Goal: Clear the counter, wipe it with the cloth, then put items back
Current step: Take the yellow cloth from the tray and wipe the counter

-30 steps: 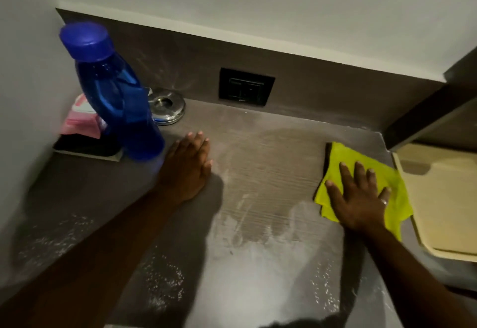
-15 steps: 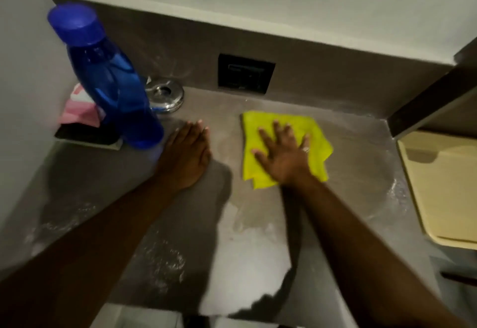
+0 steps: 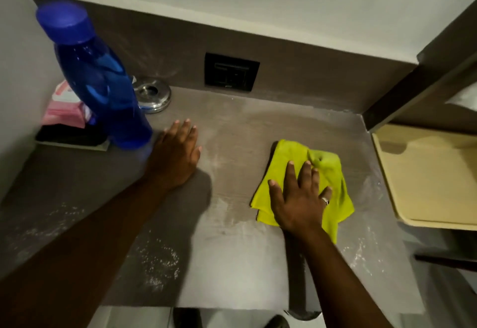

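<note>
A yellow-green cloth (image 3: 327,172) lies bunched on the grey-brown counter (image 3: 232,141), right of centre. My right hand (image 3: 299,198) presses flat on the cloth with fingers spread and a ring on one finger. My left hand (image 3: 175,154) rests flat on the bare counter, palm down, just right of a tall blue bottle (image 3: 103,87) with a blue cap. Behind the bottle sit a round steel ashtray (image 3: 152,95), a pink packet (image 3: 64,108) and a black item on a small tray (image 3: 69,139). White dusty streaks mark the counter's front and right.
A black wall socket (image 3: 231,72) is set in the backsplash. A pale wooden board (image 3: 428,177) lies just off the counter's right edge, under a dark frame (image 3: 413,82). White walls close the left side and the back. The counter's front edge runs along the bottom of the view.
My right hand has slid the cloth from the back centre of the counter to the right and nearer the front. The left hand has stayed flat by the bottle.
</note>
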### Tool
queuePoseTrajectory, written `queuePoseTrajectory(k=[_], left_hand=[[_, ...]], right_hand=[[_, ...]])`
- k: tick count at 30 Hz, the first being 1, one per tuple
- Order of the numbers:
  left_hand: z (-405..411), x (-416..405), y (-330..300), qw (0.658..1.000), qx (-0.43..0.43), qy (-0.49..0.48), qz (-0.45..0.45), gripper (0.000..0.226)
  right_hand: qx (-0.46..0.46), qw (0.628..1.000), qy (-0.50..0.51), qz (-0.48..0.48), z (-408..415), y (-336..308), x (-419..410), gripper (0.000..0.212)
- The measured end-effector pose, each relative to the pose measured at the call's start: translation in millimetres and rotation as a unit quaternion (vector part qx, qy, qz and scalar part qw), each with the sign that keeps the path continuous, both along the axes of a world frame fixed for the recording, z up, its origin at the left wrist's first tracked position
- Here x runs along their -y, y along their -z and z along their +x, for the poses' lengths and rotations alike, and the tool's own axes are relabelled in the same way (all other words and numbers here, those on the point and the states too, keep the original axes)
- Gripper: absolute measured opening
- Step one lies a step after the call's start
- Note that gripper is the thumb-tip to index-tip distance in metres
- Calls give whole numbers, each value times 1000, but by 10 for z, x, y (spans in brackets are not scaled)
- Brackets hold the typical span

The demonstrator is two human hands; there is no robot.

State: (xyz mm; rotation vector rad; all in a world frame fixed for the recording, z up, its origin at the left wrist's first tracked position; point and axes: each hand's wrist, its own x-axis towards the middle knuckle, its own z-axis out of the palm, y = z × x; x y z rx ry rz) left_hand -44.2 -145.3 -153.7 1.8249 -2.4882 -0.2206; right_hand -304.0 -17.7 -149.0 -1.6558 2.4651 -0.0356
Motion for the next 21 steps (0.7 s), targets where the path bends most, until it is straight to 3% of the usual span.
queuePoseTrajectory(k=[5, 8, 13, 17, 21], left_hand=[[5, 3, -4, 1000, -12, 1, -1, 58], [-11, 5, -5, 1000, -4, 2, 8, 59], [9, -13, 43, 1000, -7, 6, -9, 59], [38, 54, 179, 999, -8, 14, -27, 61], [30, 20, 141, 1000, 3, 7, -28, 59]], right_hand=[[-55, 996, -61, -19, -333, -24, 159, 79], [-38, 995, -89, 2, -464, 34, 396, 84], [-16, 999, -25, 19, -856, 34, 1302, 88], [-31, 999, 11, 4, -627, 119, 1801, 95], [-34, 991, -130, -3, 112, 168, 1338, 85]])
